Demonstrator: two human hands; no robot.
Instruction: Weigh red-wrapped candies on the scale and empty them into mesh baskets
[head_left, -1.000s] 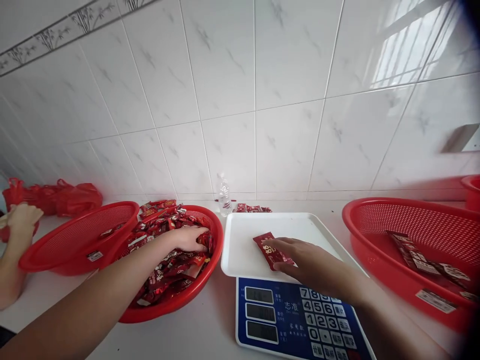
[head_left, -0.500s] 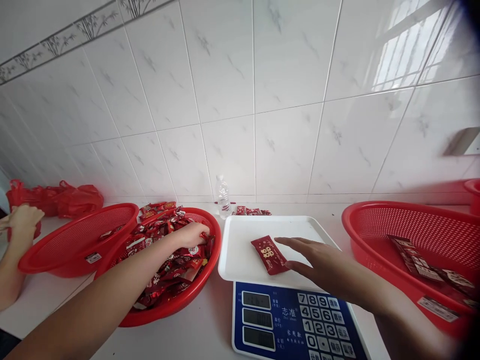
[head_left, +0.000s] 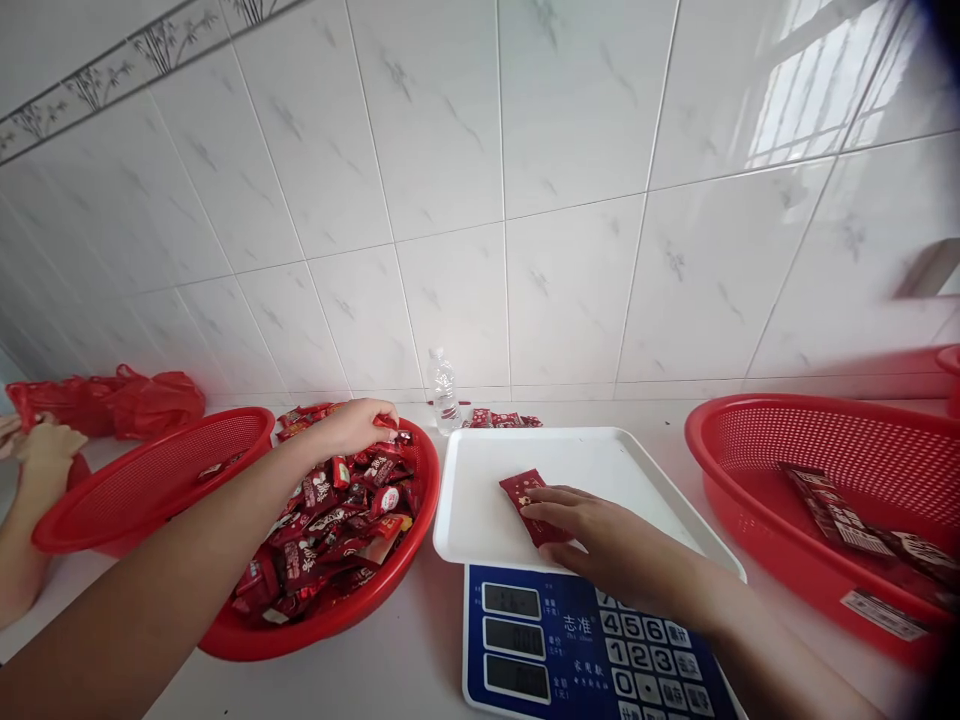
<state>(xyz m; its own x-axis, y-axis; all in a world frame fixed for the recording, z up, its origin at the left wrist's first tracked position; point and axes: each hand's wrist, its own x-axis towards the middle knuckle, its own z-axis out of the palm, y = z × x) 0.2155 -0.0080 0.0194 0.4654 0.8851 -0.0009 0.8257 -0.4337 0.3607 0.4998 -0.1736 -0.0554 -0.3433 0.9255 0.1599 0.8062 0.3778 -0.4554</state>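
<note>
My left hand (head_left: 361,425) pinches a small red packet at the far side of a red basket (head_left: 429,500) heaped with red candy packets (head_left: 322,530). Its fingertips are partly hidden. On the white weighing tray (head_left: 472,460) lies a larger dark red snack packet (head_left: 517,487). My right hand (head_left: 581,520) grips this packet, fingers across its top and thumb along its near edge, covering much of it. Below the tray is the scale's blue panel (head_left: 574,690), with displays and number keys.
At right stands a red basket (head_left: 720,480) holding a few long packets (head_left: 832,515). Another red basket (head_left: 67,520) is at left, near another person's hand (head_left: 49,445) and red plastic bags (head_left: 157,400). Behind the tray are a clear bottle (head_left: 442,390) and red packets (head_left: 499,418).
My left hand has moved up and left across the heap, toward the basket's far rim. My right hand has moved left, from beside the snack packet onto it.
</note>
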